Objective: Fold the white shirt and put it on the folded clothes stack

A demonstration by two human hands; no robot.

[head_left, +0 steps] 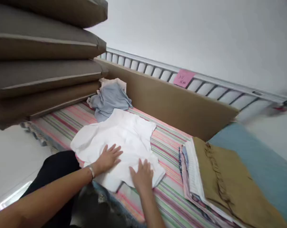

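Note:
A white garment lies spread out on a striped sheet. My left hand rests flat on the garment's near part, fingers spread, with a bracelet at the wrist. Close to the garment's near right edge, my right hand also presses down flat, fingers stretched out. Neither hand holds anything. A crumpled pale blue garment lies beyond the white one, near the far end of the sheet.
A pile of folded clothes topped by a tan ruffled piece lies to the right. Stacked brown cushions tower at the left. Behind runs a brown board and a white railing with a pink note.

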